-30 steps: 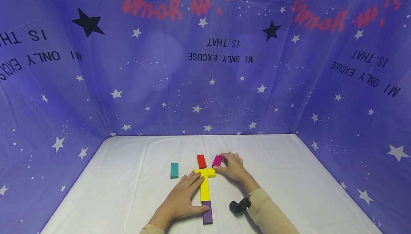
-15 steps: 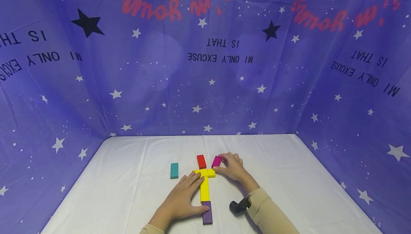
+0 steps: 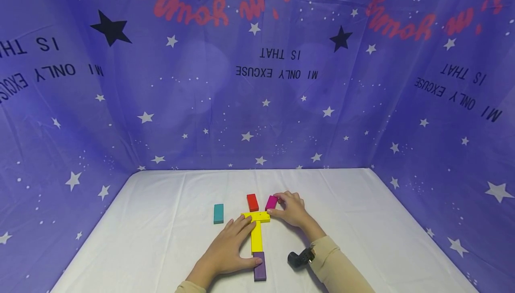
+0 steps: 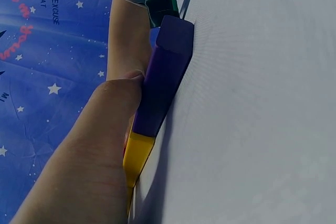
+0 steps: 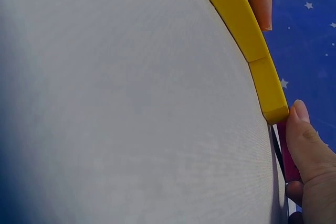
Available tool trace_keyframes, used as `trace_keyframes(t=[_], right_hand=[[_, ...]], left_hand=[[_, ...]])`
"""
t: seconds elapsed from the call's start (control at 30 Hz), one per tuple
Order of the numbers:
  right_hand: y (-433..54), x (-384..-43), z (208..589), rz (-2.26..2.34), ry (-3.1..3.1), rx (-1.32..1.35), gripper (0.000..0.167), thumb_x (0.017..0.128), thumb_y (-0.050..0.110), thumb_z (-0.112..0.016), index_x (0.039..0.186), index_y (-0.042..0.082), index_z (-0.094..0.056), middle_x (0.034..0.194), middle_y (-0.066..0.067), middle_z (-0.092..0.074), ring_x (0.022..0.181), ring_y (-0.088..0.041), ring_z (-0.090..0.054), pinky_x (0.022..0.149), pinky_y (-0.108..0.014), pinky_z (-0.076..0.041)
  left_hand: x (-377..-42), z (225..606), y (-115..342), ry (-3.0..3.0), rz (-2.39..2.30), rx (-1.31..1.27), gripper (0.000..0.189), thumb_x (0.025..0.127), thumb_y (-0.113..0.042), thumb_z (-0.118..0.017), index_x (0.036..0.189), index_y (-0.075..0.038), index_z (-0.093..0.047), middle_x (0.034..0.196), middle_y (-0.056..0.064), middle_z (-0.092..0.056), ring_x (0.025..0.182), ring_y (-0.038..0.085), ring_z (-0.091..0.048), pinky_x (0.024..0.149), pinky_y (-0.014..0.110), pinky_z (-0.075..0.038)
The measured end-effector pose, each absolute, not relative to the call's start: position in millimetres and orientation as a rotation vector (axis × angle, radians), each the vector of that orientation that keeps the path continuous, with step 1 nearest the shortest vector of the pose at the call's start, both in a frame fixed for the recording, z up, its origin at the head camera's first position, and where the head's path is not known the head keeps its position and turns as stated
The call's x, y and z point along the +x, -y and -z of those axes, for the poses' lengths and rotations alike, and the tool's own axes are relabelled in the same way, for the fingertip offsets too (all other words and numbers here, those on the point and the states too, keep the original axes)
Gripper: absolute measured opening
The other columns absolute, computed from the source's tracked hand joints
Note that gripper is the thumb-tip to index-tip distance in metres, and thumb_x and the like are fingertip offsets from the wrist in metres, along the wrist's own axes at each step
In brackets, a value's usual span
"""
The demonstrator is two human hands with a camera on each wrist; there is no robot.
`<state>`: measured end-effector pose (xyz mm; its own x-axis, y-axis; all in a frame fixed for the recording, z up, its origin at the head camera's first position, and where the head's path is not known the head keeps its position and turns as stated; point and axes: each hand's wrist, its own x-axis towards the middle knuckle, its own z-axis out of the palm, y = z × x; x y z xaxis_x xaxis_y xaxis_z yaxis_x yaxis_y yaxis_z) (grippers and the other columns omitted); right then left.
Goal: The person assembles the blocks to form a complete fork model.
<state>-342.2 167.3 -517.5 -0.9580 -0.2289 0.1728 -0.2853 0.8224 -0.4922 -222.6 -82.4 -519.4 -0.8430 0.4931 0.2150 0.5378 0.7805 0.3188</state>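
On the white tabletop, a yellow block (image 3: 263, 216) lies crosswise at the top of a lengthwise yellow block (image 3: 256, 239), and a purple block (image 3: 260, 273) continues the line toward me. My left hand (image 3: 229, 248) rests over them, fingertips on the yellow blocks and thumb on the purple one. My right hand (image 3: 293, 208) pinches a magenta block (image 3: 271, 203) between thumb and fingers. That block stands tilted just beyond the crosspiece's right end. The right wrist view shows the thumb (image 5: 307, 145) beside the yellow end, with the magenta block partly hidden behind it.
A red block (image 3: 252, 202) lies just beyond the crosspiece, close to its far edge. Farther left is a teal block (image 3: 218, 213). A black device (image 3: 299, 258) is strapped to the right wrist. Purple star-printed cloth (image 3: 257, 105) walls the table's back and sides.
The magenta block has shifted very slightly toward me, to the crosspiece's right end. Both hands and the other blocks stay where they were.
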Motion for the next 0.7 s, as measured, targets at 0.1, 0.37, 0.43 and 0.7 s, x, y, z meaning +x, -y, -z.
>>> trace_keyframes(t=[0.1,0.37,0.43,0.7], right_hand=[[-167.3,-342.0,517.0,-0.806,2.896,0.413,0.068,0.076,0.059,-0.078,0.129,0.02,-0.063,0.104,0.005,-0.061,0.1,-0.015,-0.044,0.089,-0.043,-0.037],[-167.1,-341.2,515.6,-0.806,2.895,0.422,0.066,0.076,0.059,-0.077,0.128,0.02,-0.065,0.105,0.005,-0.062,0.1,-0.015,-0.044,0.087,-0.039,-0.036],[-166.9,-341.0,515.0,-0.806,2.896,0.424,0.066,0.076,0.059,-0.077,0.128,0.02,-0.065,0.105,0.005,-0.062,0.1,-0.015,-0.044,0.087,-0.039,-0.036],[-168.6,-340.8,515.4,-0.821,2.891,0.44,0.067,0.076,0.06,-0.076,0.128,0.02,-0.065,0.104,0.006,-0.062,0.101,-0.015,-0.044,0.089,-0.041,-0.036]], left_hand=[[-222.5,519.1,82.4,2.852,0.563,-0.829,0.097,0.078,-0.084,-0.05,0.152,-0.022,-0.041,0.161,-0.001,-0.036,0.151,0.024,-0.028,0.124,0.05,-0.024],[-222.3,518.9,82.2,2.847,0.56,-0.827,0.098,0.078,-0.084,-0.05,0.152,-0.021,-0.041,0.161,-0.001,-0.036,0.152,0.023,-0.028,0.124,0.05,-0.024],[-222.1,518.8,82.3,2.847,0.567,-0.827,0.097,0.078,-0.084,-0.051,0.152,-0.021,-0.041,0.161,-0.001,-0.036,0.152,0.024,-0.028,0.124,0.05,-0.024],[-222.4,519.7,82.0,2.85,0.573,-0.825,0.097,0.078,-0.083,-0.052,0.152,-0.022,-0.041,0.161,-0.001,-0.035,0.152,0.023,-0.028,0.124,0.05,-0.024]])
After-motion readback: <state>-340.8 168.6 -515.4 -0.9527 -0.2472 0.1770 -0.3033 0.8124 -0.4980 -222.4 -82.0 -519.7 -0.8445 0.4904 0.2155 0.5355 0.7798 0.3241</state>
